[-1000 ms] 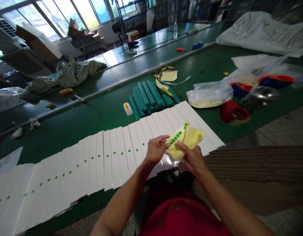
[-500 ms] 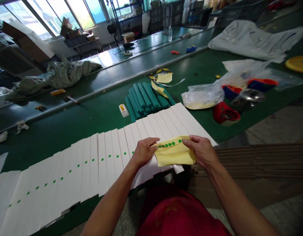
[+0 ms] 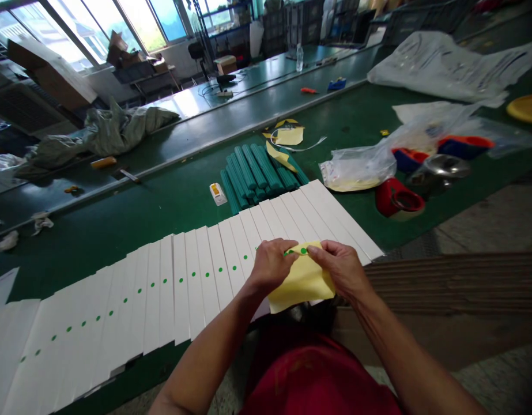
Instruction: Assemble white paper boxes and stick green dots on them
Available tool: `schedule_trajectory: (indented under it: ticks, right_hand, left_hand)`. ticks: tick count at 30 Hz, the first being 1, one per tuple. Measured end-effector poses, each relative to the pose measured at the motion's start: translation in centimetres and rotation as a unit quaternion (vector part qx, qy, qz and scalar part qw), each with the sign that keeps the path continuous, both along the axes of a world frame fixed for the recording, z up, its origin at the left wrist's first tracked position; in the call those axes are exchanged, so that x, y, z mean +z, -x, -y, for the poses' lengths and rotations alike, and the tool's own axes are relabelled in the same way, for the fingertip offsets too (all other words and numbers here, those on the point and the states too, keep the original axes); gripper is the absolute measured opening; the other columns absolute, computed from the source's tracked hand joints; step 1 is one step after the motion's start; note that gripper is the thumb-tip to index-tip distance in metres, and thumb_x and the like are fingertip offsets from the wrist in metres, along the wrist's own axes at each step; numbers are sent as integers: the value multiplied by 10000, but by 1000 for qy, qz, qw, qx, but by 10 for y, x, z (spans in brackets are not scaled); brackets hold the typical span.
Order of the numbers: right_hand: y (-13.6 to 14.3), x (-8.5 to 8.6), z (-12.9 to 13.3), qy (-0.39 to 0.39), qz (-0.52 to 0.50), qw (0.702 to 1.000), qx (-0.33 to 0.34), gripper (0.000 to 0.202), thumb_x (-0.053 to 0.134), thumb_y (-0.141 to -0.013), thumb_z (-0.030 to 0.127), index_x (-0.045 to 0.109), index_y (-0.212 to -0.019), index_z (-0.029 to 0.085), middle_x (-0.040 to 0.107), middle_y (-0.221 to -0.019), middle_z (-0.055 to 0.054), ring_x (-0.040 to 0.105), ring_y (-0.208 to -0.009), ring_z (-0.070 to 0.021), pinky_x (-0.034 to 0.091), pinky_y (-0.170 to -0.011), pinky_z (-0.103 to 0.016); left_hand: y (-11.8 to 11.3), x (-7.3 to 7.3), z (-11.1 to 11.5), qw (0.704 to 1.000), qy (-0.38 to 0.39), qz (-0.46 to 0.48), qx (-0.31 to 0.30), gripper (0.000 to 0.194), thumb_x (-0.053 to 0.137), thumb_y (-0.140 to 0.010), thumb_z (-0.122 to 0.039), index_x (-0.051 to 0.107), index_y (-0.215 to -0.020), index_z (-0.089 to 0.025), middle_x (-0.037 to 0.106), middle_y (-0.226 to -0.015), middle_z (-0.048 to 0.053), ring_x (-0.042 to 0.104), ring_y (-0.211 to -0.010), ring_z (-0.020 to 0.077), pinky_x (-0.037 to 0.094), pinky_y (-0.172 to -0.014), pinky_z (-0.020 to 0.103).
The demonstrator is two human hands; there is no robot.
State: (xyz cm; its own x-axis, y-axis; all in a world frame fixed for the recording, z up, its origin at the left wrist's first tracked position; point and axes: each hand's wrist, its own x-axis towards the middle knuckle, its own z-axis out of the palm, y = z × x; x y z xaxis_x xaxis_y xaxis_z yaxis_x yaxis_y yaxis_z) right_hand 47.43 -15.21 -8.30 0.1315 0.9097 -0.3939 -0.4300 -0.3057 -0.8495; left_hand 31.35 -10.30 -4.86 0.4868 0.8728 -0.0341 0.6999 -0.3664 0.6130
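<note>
Between my two hands is a yellow sheet of sticker backing [image 3: 302,282] with green dot stickers [image 3: 304,251] along its top edge. My left hand [image 3: 273,262] pinches the sheet near its upper left, fingers covering some dots. Thumb and fingers of my right hand [image 3: 339,262] are closed on its upper right corner, beside a green dot. Under and beside the sheet, overlapping white card pieces [image 3: 222,248] lie fanned in a long row. Many on the left each bear one green dot; those at the right end show none.
Behind the cards lies a stack of green ribbed rods [image 3: 257,173], with yellow paper scraps [image 3: 289,136] by it. Plastic bags [image 3: 361,167] and a red cup-like part [image 3: 397,197] sit to the right. Flattened cardboard [image 3: 464,282] is stacked below the table's right edge.
My left hand has shifted right along the yellow sheet, now covering most of its dots. Another green dot shows on the cards left of it. The sheet hangs slightly lower.
</note>
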Motion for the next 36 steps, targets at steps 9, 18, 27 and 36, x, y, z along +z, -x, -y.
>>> schedule_trajectory:
  ticks: [9,18,27,36]
  right_hand:
    - [-6,4,-4,-14,17,1000,8,307,848,-587,377,727,-743,142,698,-649,-32,615,-538,-159,496,-518,-249]
    - [-5,5,-6,-2,30,999,-35,285,841,-598,393,696,-673,159,677,-606,-12,586,-494,-146,484,-482,-247]
    - [-5,5,-5,-1,30,999,-40,288,840,-593,401,686,-666,169,665,-603,-3,577,-498,-142,485,-488,-249]
    - [-11,5,-4,-20,-11,999,-28,284,849,-599,331,691,-754,153,680,-649,-22,613,-530,-145,512,-519,-244]
  left_hand:
    - [11,9,-5,998,56,26,-3,368,692,-757,-311,698,-1119,-245,729,-1073,16,664,-960,207,469,-874,269]
    - [41,-3,-11,963,194,173,69,417,769,-673,-392,738,-1026,-173,746,-941,47,672,-828,201,514,-718,250]
    - [37,-5,-9,922,269,257,107,461,790,-610,-473,746,-901,-120,720,-817,63,635,-699,160,482,-610,228]
    - [32,-3,-10,955,186,196,124,337,750,-677,-432,761,-859,-148,731,-798,56,651,-720,179,476,-591,220]
